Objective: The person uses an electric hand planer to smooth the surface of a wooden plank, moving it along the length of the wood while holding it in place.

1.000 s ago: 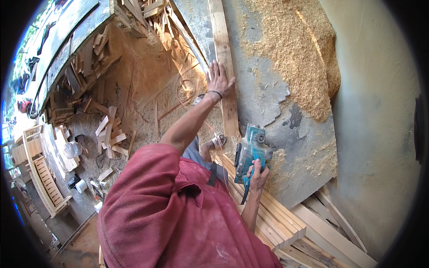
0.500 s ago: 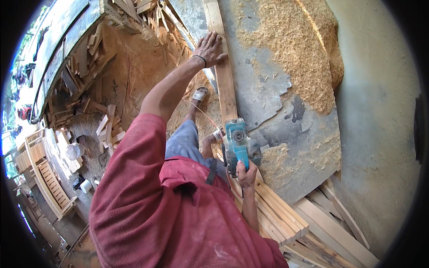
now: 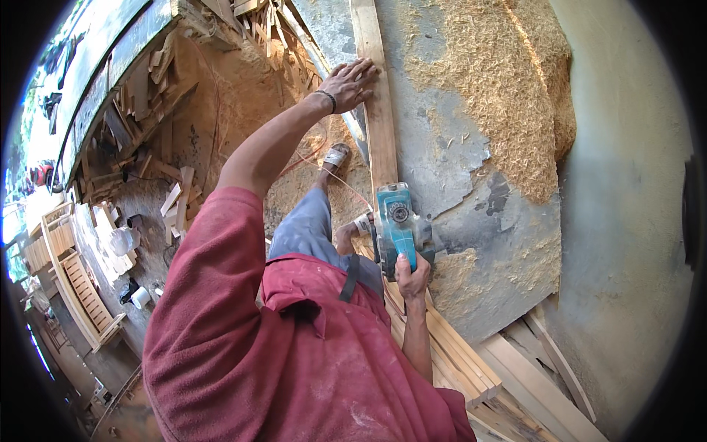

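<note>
A long wooden board point(image 3: 382, 140) lies on the grey worktop point(image 3: 449, 173), running away from me. My left hand point(image 3: 352, 84) rests across its far part with fingers stretched out, gripping nothing. A blue electric planer point(image 3: 395, 214) sits on the board's nearer part, its sole hidden from view. My right hand point(image 3: 412, 276) is wrapped round the planer's rear handle.
Wood shavings point(image 3: 486, 81) are heaped at the worktop's right. Stacked planed strips point(image 3: 456, 350) lie near my right forearm. Offcuts point(image 3: 180, 202) and an orange cord point(image 3: 298, 160) are on the floor at left. A wooden bench point(image 3: 81, 287) stands far left.
The planer, with my right hand on it, has moved a little forward along the board. My left hand stays on the board, turned slightly. The view has shifted somewhat.
</note>
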Motion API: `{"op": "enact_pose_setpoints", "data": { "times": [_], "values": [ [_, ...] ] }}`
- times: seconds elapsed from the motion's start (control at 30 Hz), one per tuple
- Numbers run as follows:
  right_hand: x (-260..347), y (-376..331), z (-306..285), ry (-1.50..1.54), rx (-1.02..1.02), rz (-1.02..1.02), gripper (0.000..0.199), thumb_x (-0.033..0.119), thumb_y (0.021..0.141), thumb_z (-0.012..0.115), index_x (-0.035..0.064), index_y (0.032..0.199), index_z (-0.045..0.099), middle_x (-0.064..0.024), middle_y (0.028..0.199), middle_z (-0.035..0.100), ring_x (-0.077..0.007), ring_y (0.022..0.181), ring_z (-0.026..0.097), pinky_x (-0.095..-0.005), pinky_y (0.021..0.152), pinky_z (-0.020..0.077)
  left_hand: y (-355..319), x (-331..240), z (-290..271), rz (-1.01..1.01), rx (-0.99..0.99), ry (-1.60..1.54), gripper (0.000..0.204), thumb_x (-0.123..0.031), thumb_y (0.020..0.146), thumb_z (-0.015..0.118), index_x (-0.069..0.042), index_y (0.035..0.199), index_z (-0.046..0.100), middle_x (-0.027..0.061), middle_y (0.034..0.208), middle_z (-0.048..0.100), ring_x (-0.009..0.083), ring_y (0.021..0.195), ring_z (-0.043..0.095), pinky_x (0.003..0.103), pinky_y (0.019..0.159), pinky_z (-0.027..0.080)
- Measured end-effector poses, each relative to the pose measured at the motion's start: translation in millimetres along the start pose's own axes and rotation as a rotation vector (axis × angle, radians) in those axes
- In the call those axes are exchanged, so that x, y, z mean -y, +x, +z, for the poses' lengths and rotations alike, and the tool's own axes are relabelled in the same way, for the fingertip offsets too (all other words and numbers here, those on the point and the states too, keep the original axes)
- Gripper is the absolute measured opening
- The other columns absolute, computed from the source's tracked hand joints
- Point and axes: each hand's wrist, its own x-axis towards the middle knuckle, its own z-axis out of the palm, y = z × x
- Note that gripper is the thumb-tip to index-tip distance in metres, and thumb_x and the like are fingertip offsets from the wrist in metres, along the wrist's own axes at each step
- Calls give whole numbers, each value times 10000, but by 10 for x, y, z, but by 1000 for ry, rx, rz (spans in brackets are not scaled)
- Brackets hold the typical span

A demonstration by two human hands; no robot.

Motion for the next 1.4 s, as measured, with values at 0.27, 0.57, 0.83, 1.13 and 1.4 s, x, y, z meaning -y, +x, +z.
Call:
{"op": "enact_pose_setpoints", "data": {
  "times": [0.27,0.57,0.83,1.13,1.4],
  "values": [
    [150,268,45,-9,6,7,388,323,939,554,21,697,534,-16,541,506,-98,457,488,-278,426,376,20,134,-50,62,-22,-7,540,-291,1016,393,-163,1532,298,64,1592,273,220,1462,269,419,1192,230],
    [413,791,155,50,9,54,401,354,942,564,34,705,521,-1,538,481,-81,459,461,-268,423,362,32,219,-115,26,-82,-264,632,-89,892,444,-82,1511,321,113,1527,396,252,1407,375,424,1185,257],
    [680,1348,316,35,-29,81,442,411,940,568,15,743,564,-36,544,511,-126,490,497,-312,465,387,-834,-519,437,-1029,-533,-1073,333,41,882,421,34,1186,558,223,1212,616,323,1140,594,398,969,483],
    [1253,2015,497,128,12,119,466,411,931,569,-3,725,625,-24,520,527,-127,470,520,-327,463,405,-2253,-2749,1941,-140,195,-979,583,-74,662,669,-65,1239,587,229,1311,491,443,1254,437,487,1036,410],
    [1841,3316,856,-49,-9,20,616,540,864,533,-48,846,717,-165,674,670,-247,700,672,-383,678,507,-2604,-2956,1803,298,1079,-929,411,-473,862,550,-186,1103,718,176,1108,693,358,1083,635,462,965,482]
  ]
}}
